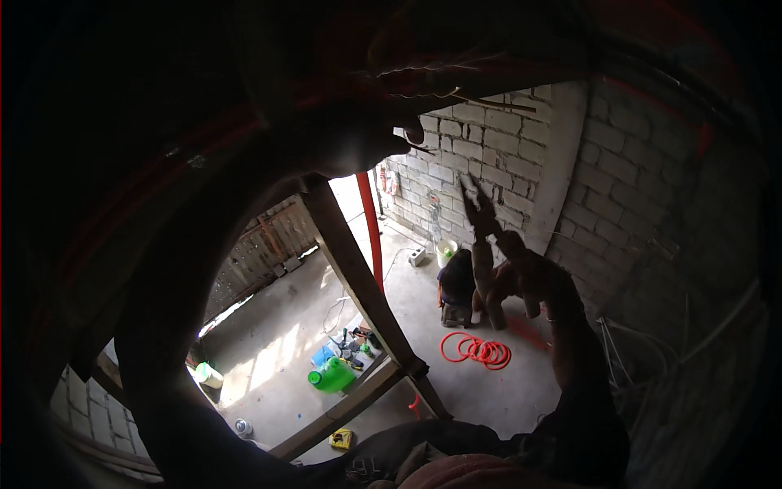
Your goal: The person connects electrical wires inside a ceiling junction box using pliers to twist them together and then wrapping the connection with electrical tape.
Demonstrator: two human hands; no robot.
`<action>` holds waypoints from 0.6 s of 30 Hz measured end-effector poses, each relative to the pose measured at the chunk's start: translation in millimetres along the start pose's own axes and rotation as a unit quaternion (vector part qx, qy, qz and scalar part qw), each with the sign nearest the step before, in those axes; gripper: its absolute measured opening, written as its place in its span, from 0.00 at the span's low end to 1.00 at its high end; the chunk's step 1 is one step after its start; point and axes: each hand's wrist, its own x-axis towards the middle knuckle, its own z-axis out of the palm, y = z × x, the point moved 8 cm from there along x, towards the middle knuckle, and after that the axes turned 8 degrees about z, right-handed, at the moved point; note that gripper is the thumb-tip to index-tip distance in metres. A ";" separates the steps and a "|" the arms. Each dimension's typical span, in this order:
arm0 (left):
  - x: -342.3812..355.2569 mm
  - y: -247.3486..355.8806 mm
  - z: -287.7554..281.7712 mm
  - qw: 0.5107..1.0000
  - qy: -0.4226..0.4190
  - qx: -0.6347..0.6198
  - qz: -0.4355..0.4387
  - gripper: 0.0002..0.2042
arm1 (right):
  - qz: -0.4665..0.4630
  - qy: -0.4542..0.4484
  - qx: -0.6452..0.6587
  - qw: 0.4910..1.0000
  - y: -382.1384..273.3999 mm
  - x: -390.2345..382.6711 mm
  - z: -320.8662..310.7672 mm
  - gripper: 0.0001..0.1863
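"At the right of our view, what do we have in our right hand (538,281)?"

"Dark two-handled metal pliers (484,218). Our fingers are wrapped about the handles, and the tool points up and leftward, its jaws parted, with a pale block wall (501,121) behind."

"And our left hand (358,148)?"

"Raised in shadow, up and left of the pliers, its fingertips beside a thin dark strand (422,150). We cannot tell whether they pinch it."

"What lies below us?"

"Coiled bright orange tubing (498,355) on the grey concrete floor (513,395), near a person in dark clothing (458,275). Left of a slanting brown wooden beam (355,273) we see a round green plastic jug (330,376)."
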 end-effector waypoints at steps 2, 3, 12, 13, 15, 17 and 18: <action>4.8 1.9 -3.3 1.000 -0.001 -0.028 -0.006 0.11 | -0.017 0.003 -0.016 1.000 -9.9 -9.8 -7.9 0.20; 6.5 5.4 -6.0 1.000 0.003 -0.029 -0.001 0.11 | -0.003 0.057 -0.166 0.985 -19.6 -15.4 -19.0 0.20; -6.4 -0.6 -8.0 0.998 -0.014 -0.043 -0.044 0.14 | -0.116 0.218 -0.604 0.758 -106.5 -9.0 11.1 0.21; -3.8 1.3 -9.1 0.996 -0.040 -0.035 -0.075 0.14 | -0.087 0.225 -0.646 0.724 -109.0 -11.1 10.3 0.22; -1.8 0.0 -7.2 0.992 -0.065 -0.028 -0.104 0.15 | -0.131 0.253 -0.724 0.628 -128.1 -15.9 28.5 0.23; -0.7 -1.5 -5.5 0.996 -0.054 -0.018 -0.065 0.13 | -0.182 0.282 -0.796 0.504 -136.6 -15.2 35.9 0.27; -0.9 -5.8 -2.3 0.996 -0.054 -0.018 -0.065 0.13 | -0.182 0.282 -0.796 0.504 -139.4 -12.9 36.5 0.27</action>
